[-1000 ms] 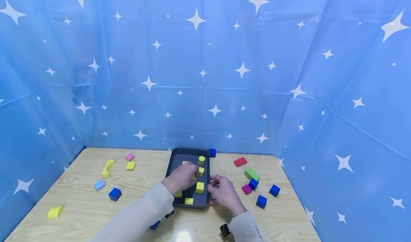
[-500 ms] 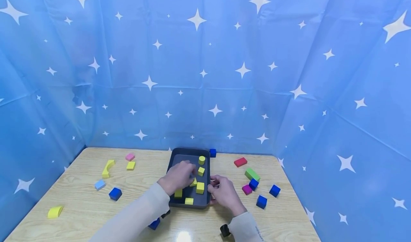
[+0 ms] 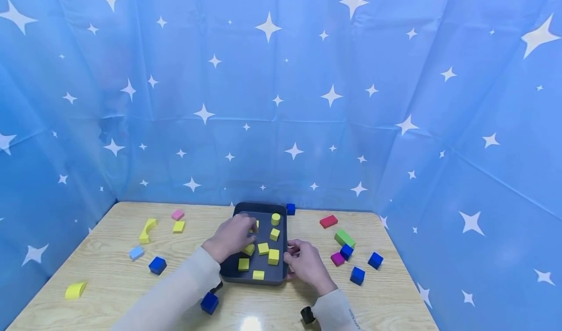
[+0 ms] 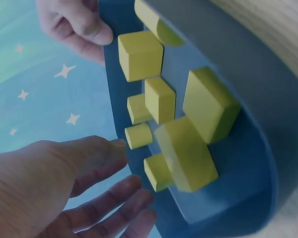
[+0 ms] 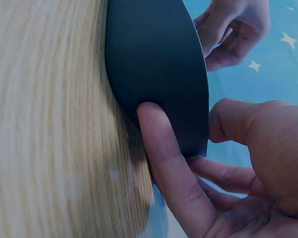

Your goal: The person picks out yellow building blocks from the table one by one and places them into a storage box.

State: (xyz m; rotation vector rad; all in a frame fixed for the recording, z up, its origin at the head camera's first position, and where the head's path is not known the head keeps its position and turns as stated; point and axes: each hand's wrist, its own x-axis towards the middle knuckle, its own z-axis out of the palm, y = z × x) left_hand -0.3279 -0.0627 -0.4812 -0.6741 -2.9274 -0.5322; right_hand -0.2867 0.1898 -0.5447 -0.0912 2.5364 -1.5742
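Observation:
A dark tray [image 3: 226, 271] lies on the table with several yellow blocks in it, among them a yellow cube [image 3: 273, 257] and a yellow cylinder [image 3: 275, 219]. Over the tray's left side hovers my left hand [image 3: 234, 236], partly hiding a block beneath. In the left wrist view that hand's thumb and fingers [image 4: 97, 210] are spread apart with nothing between them. My right hand [image 3: 307, 265] grips the tray's right edge. Its thumb sits at the rim, and one finger [image 5: 161, 144] lies along the outer wall in the right wrist view.
Blue cubes [image 3: 357, 276], a green block [image 3: 344, 238], a magenta block [image 3: 337, 259] and a red block [image 3: 328, 221] lie to the right. On the left are a yellow arch [image 3: 148, 231], a pink block [image 3: 177, 215] and a light blue block [image 3: 136, 253]. A starry curtain [image 3: 281, 102] surrounds the table.
My left hand has drawn back leftward from the middle of the tray, uncovering more yellow blocks and a blue cube near the forearm. The right hand stays at the tray's edge.

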